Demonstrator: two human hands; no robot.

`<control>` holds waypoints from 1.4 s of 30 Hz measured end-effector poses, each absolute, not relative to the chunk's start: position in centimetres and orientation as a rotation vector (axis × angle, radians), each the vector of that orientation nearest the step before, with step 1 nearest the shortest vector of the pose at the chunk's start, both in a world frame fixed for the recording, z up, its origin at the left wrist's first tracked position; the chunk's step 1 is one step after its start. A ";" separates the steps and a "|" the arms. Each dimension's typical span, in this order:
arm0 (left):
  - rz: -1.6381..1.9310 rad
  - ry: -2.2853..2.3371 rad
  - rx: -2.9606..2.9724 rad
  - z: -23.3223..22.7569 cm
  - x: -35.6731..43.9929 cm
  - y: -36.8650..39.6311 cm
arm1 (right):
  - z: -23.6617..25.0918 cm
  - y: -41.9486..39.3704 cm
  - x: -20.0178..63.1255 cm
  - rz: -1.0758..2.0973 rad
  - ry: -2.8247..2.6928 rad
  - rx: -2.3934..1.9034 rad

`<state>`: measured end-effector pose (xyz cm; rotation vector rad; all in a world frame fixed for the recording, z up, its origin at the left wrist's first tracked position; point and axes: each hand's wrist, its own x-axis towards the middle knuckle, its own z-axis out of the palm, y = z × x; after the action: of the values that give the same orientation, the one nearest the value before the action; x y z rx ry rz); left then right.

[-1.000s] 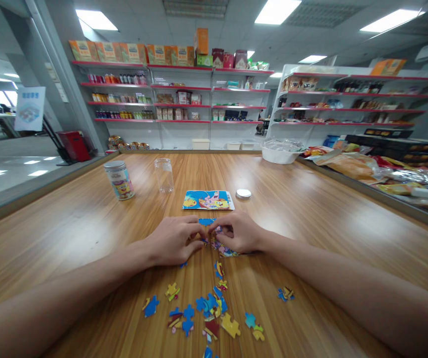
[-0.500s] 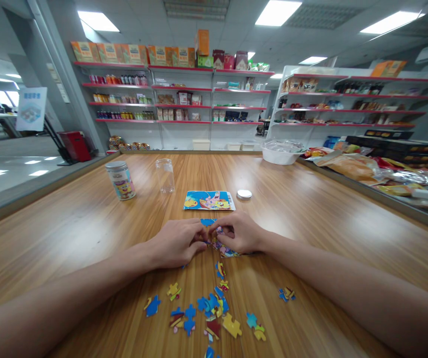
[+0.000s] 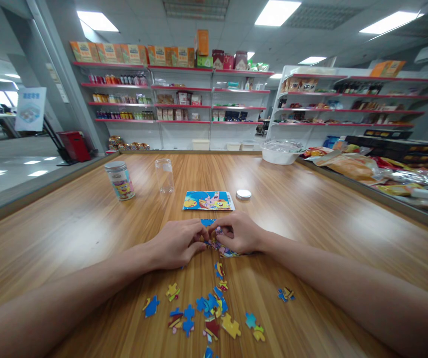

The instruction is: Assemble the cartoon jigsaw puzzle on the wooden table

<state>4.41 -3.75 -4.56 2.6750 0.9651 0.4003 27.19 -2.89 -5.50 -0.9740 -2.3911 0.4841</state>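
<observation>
Showing blue, colourful joined puzzle pieces (image 3: 223, 247)

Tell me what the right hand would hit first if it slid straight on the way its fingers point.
The right hand points left, fingertips on the joined puzzle pieces. Going straight on, it would almost at once meet the left hand, whose fingertips look nearly touching it, though depth is hard to judge.

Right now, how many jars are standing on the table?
2: a lidded printed jar at far left, and an open clear jar just right of it. Its loose lid lies beside the picture card.
</observation>
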 end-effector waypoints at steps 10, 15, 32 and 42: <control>0.408 0.943 2.710 -4.5 4.7 -3.8 | -5.8 -2.7 27.3 0.496 -2.334 -0.925; 0.418 0.946 2.717 -4.7 4.7 -3.8 | -6.6 -2.2 27.7 0.468 -2.133 -0.877; 0.411 1.008 2.687 -4.5 4.7 -3.8 | -6.1 -2.4 28.0 0.466 -2.429 -0.651; 0.379 1.150 2.582 -4.6 5.1 -3.7 | -5.5 -2.6 27.8 0.484 -2.501 -0.631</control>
<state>5.11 -3.74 -4.63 2.5816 1.1495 0.3795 27.76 -2.63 -5.48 -0.6314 -2.5011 0.4839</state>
